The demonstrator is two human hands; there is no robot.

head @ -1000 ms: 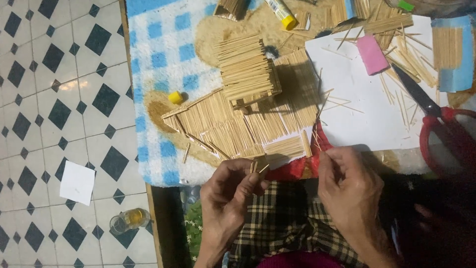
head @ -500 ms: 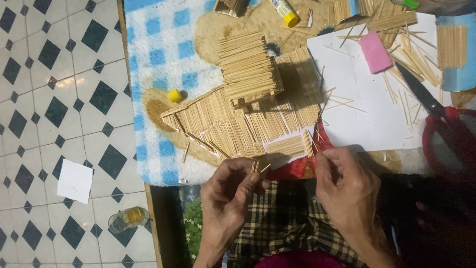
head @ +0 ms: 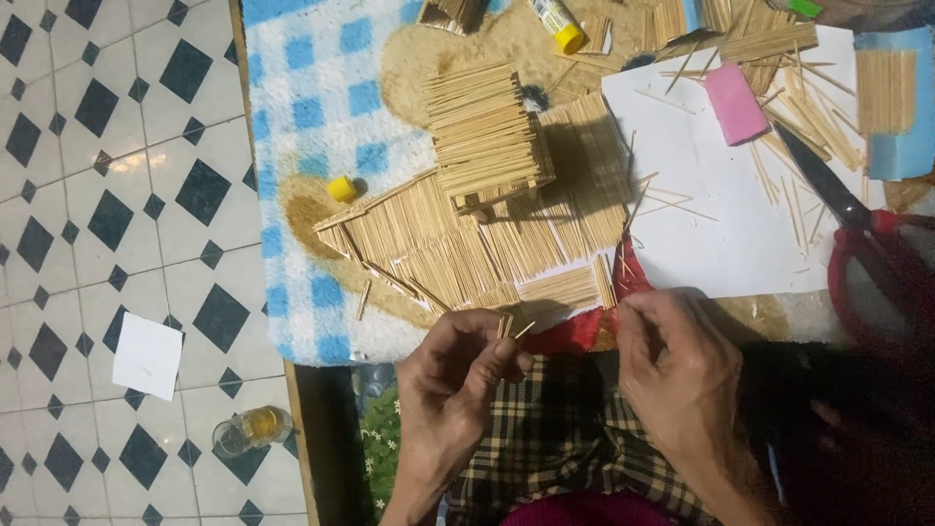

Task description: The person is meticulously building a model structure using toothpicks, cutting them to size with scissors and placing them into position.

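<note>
A head-worn camera looks down on a blue-and-white checked fleece cloth spread beside a floor of white tiles with dark diamonds. On the cloth stands a model house built of pale wooden toothpicks, with a blocky upper part and a broad sloping roof of glued rows. To its right lies a white sheet of paper strewn with loose sticks, with a pink eraser-like block and red-handled scissors on it. Just below the roof edge, the left hand has its grip closed on a few short toothpicks, pinched between thumb and fingertips. The right hand is near the roof's lower corner, fingers curled; whether it grips anything cannot be told. The sticks look very light, stiff and easily snapped, best pinched near the middle. The glued house looks fragile.
</note>
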